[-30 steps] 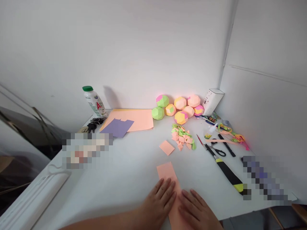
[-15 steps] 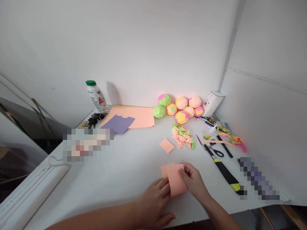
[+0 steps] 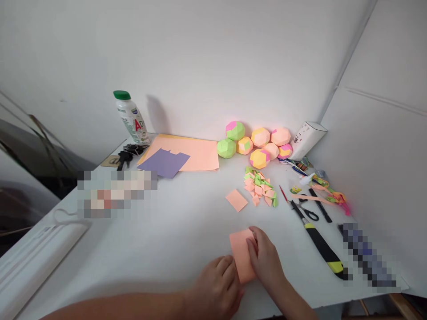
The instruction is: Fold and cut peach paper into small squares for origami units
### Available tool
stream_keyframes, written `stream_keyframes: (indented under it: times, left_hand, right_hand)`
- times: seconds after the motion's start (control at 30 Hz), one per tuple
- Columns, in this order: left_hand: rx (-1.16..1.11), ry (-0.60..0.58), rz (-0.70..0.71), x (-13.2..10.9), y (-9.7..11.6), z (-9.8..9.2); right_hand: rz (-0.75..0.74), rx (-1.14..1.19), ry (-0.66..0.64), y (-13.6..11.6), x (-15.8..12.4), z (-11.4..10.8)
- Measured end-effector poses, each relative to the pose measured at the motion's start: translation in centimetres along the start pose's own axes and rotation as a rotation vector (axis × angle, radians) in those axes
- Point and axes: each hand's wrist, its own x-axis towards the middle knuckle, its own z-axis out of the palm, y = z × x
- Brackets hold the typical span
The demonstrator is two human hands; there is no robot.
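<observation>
A rectangular piece of peach-coloured paper (image 3: 239, 251) is held just above the near part of the table. My right hand (image 3: 267, 258) is closed on its right edge, thumb on the front and fingers behind. At the lower left edge, my left hand (image 3: 220, 282) is closed with curled fingers against the paper; its fingertips are partly hidden. Beyond them a smaller peach paper square (image 3: 236, 200) lies flat. Beside that square is a heap of small peach and green paper pieces (image 3: 260, 186).
Faceted paper balls (image 3: 252, 144) stand stacked at the wall. A utility knife (image 3: 323, 249), scissors (image 3: 309, 213) and a black pen-like stick (image 3: 320, 205) lie to the right. Behind left are a purple sheet (image 3: 167, 163), peach sheets (image 3: 203, 153) and a green-capped bottle (image 3: 131, 118).
The second peach piece that stuck out behind the held paper no longer shows. My left hand's fingers have curled in at the paper's edge. The view has shifted slightly.
</observation>
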Motion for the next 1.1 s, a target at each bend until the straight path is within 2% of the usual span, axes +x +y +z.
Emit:
stream_keyframes:
  times: [0.17, 0.33, 0.53, 0.73, 0.97, 1.1]
  left_hand:
    - [0.018, -0.014, 0.000, 0.8, -0.3, -0.4]
    - [0.054, -0.038, -0.072, 0.5, -0.5, 0.1]
    - [0.068, -0.142, -0.131, -0.3, -0.6, 0.6]
    - [0.094, -0.223, -0.113, -0.3, -0.8, 0.6]
    - [0.102, -0.106, -0.121, -0.3, -0.9, 1.0]
    - [0.090, -0.120, -0.136, -0.3, -0.9, 0.9]
  right_hand:
    - [-0.035, 0.000, -0.039, 0.1, 0.2, 0.1]
    - [-0.047, -0.034, -0.048, 0.0, 0.2, 0.3]
    - [-0.099, -0.148, -0.031, -0.5, 0.5, 0.3]
    - [-0.090, -0.111, -0.012, -0.9, 0.5, -0.1]
    - [-0.034, -0.002, 0.044, -1.2, -0.9, -0.4]
    - [-0.045, 0.008, 0.029, -1.4, -1.0, -0.2]
